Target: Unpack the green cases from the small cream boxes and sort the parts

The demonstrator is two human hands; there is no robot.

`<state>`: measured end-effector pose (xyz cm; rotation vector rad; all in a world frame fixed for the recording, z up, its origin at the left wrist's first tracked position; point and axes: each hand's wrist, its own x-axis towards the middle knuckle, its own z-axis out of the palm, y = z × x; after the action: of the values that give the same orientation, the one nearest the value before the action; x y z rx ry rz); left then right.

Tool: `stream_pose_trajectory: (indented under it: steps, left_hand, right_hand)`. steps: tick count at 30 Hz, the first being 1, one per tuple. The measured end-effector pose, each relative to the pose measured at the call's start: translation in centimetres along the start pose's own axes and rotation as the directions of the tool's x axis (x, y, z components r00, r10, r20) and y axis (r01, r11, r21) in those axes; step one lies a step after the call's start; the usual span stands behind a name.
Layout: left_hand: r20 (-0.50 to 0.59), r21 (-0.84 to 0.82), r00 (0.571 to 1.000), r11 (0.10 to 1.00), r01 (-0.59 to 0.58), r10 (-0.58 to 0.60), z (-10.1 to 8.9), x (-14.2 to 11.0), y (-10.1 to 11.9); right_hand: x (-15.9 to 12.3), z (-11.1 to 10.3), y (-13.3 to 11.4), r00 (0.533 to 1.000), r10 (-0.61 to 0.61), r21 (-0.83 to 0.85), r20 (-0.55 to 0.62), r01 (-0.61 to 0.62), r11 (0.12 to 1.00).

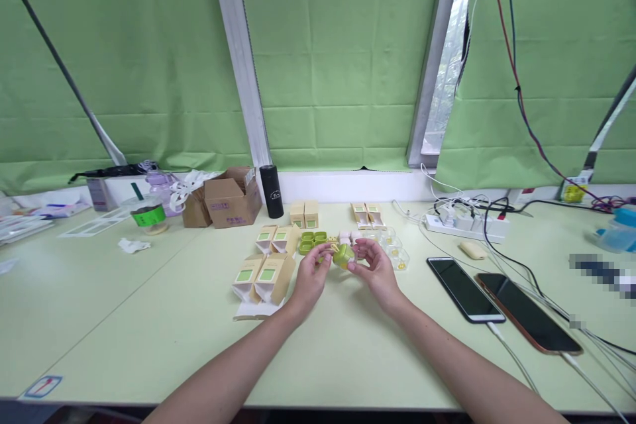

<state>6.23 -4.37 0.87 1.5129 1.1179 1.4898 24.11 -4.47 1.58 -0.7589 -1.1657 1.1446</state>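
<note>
A small rounded green case is held up over the table between my two hands. My right hand is closed on its right side, thumb in front. My left hand pinches the pale yellow strap at the case's left; its fingertips are partly hidden. Just behind lie several more green cases. White earbud-like pieces show behind my right hand. Clear plastic cups with small yellow pieces inside stand to the right. Open small cardboard boxes with green labels are at the left.
More small boxes stand at the back, near a black bottle and an open brown carton. A drink cup is at left. Two phones with cables and a white power strip occupy the right side.
</note>
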Motion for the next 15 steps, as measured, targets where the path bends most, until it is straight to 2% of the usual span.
stream_pose_trajectory:
  steps: [7, 15]
  left_hand:
    - [-0.014, 0.039, 0.996, 0.995, -0.093, 0.094, 0.01, 0.03, 0.44]
    - [-0.051, 0.109, 0.989, 0.985, -0.135, 0.141, -0.02, -0.10, 0.99]
  right_hand:
    - [-0.56, 0.37, -0.37, 0.997, -0.069, -0.071, 0.039, 0.072, 0.995]
    - [-0.81, 0.34, -0.57, 0.991, -0.069, -0.072, 0.111, 0.077, 0.994]
